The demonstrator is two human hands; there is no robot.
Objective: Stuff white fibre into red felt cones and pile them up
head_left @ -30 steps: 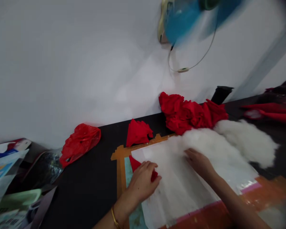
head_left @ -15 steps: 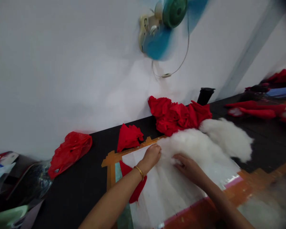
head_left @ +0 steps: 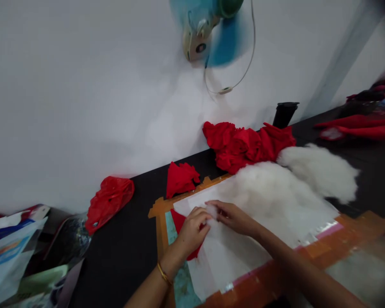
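Observation:
My left hand (head_left: 194, 229), with a gold bangle on its wrist, pinches a small tuft of white fluff (head_left: 213, 212) over the white sheet (head_left: 234, 252). From the other side my right hand (head_left: 234, 217) has its fingers closed on the same tuft. Partly under my left hand lies a red fabric piece (head_left: 179, 219), at the sheet's left edge. A large heap of white stuffing (head_left: 269, 188) covers the back right of the sheet, and a second heap (head_left: 322, 171) sits beyond it.
Crumpled red fabric (head_left: 244, 145) and a smaller red bundle (head_left: 181, 179) lie by the wall, near a black cup (head_left: 285, 114). A red plastic bag (head_left: 111, 199) is at the left. Above, a blue-bladed fan (head_left: 224, 40) hangs on the wall.
Both hands have left the stuffing heap and come together nearer the red piece, with a tuft between them. The view has shifted slightly.

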